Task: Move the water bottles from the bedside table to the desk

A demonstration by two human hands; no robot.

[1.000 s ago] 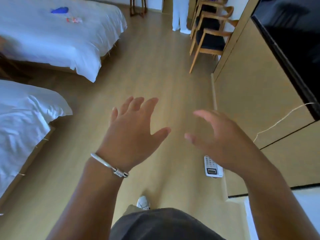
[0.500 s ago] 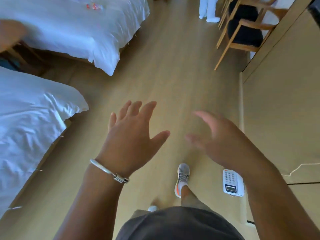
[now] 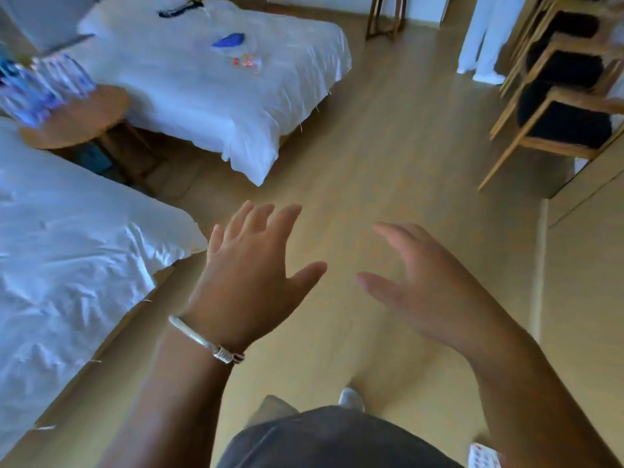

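While both bare hands, left hand (image 3: 250,282) and right hand (image 3: 429,288), are held open and empty, blurred clear plastic water bottles (image 3: 40,86) on the round wooden bedside table (image 3: 84,119) are newly brought into view, unfetched.

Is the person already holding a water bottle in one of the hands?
No, the left hand and right hand are open and empty above the floor.

I see the water bottles (image 3: 40,86) motion-blurred at the left edge; count unreadable. Telephone (image 3: 484,457) cut off at the bottom edge.
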